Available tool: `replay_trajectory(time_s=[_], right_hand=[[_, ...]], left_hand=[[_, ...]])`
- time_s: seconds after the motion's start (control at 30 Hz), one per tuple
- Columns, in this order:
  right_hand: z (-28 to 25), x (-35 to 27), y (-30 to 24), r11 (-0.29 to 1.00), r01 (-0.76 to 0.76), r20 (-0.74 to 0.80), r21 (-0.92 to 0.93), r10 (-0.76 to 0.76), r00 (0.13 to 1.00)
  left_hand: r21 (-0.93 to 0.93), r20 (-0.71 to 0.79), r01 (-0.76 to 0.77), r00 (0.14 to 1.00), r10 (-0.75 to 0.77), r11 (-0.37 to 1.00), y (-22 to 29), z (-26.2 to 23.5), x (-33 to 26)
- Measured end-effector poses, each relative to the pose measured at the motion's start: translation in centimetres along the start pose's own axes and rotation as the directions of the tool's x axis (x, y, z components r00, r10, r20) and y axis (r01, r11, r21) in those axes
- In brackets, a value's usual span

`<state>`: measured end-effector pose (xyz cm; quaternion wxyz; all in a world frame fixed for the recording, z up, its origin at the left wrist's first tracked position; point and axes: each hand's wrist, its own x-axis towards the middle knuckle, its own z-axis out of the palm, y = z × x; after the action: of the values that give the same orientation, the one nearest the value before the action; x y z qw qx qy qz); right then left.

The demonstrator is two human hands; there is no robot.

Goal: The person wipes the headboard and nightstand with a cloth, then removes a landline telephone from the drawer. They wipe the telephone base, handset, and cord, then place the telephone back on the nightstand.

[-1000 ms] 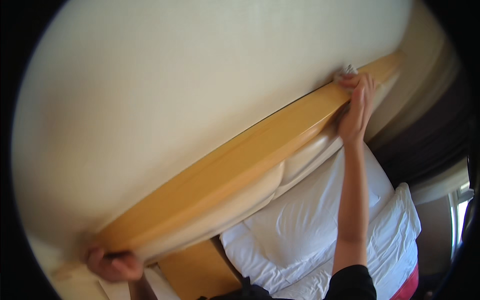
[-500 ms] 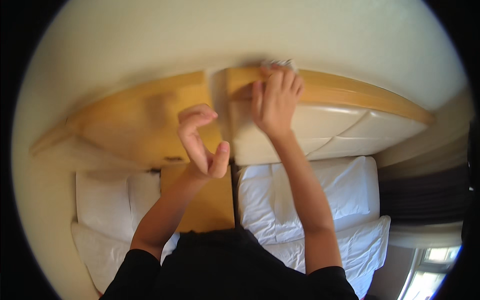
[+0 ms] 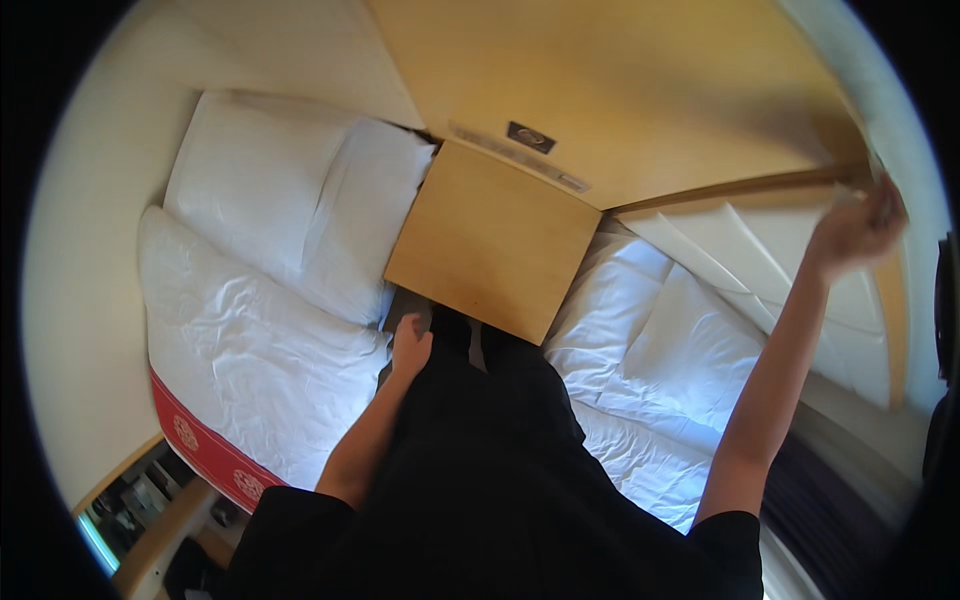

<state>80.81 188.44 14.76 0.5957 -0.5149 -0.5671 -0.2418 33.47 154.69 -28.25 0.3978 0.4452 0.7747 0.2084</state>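
Wooden headboard ledge (image 3: 760,186) runs across the upper right of the frame, and the right hand (image 3: 858,226) reaches up to its end there, blurred, so whether the fingers grip it or only touch cannot be told. Half a second ago both hands were raised at the headboard in mid-frame; now the view has swung downward and the left hand (image 3: 410,345) has dropped to the lower centre, hanging loosely curled and empty beside the person's dark clothing. It is well apart from the ledge. Between the two beds stands a square wooden nightstand (image 3: 495,240), its top bare. White pillows (image 3: 300,205) lie at upper left on a bed with a red runner (image 3: 205,450); white bedding (image 3: 650,360) fills the right.
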Motion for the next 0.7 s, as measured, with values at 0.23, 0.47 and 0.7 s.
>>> replay_trajectory(time_s=[0.23, 0.47, 0.7], right_hand=[[1.2, -28.1, -5.0, 0.894, -0.445, 0.784, 0.045, 0.244, 0.57], [1.1, -46.7, -3.8, 0.947, -0.253, 0.964, 0.198, -0.142, 0.224], [-2.8, -59.6, -0.9, 0.853, -0.225, 0.88, 0.471, -0.473, 0.049]], left_hand=[[-0.309, -0.01, 0.38, 0.916, -0.402, 0.872, -5.9, 3.8, -7.3], [-0.719, -0.215, 0.236, 0.818, -0.533, 0.653, -1.5, 11.0, -12.3], [-0.687, -0.437, -0.052, 0.827, -0.354, 0.725, -1.7, 21.6, -11.2]])
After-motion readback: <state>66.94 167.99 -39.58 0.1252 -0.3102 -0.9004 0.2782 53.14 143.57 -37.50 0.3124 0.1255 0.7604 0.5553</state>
